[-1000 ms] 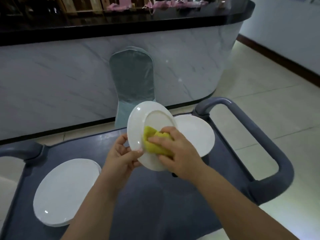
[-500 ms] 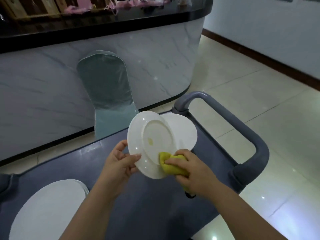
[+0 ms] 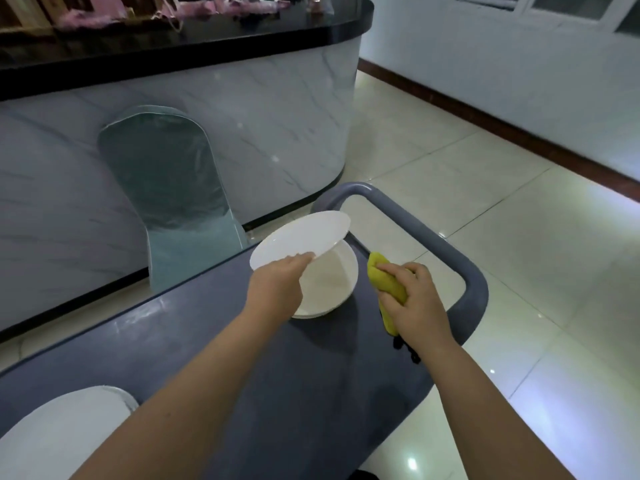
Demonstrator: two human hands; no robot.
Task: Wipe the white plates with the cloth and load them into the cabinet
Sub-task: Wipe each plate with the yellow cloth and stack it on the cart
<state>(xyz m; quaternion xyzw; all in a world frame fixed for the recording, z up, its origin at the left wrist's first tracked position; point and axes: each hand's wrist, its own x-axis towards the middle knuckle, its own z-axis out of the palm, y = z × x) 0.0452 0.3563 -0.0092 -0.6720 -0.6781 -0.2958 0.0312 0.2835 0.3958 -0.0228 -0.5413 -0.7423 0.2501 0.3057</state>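
My left hand point(image 3: 277, 285) grips a white plate point(image 3: 304, 237) by its near rim and holds it nearly flat, tilted up at the far side, just above a small stack of white plates point(image 3: 332, 282) on the grey cart top point(image 3: 242, 358). My right hand point(image 3: 412, 299) holds a crumpled yellow cloth point(image 3: 384, 282) to the right of that stack, low over the cart. Another stack of white plates point(image 3: 62, 434) lies at the cart's near left corner.
The cart's grey handle bar point(image 3: 450, 258) curves round the right end. A chair with a pale green cover point(image 3: 166, 188) stands behind the cart, against a marble-fronted counter with a black top point(image 3: 242, 98). Tiled floor point(image 3: 519, 237) opens to the right.
The plate was upright with the cloth rubbing its face. My left hand has laid it down flat over the right stack, and my right hand has pulled the cloth away to the right.
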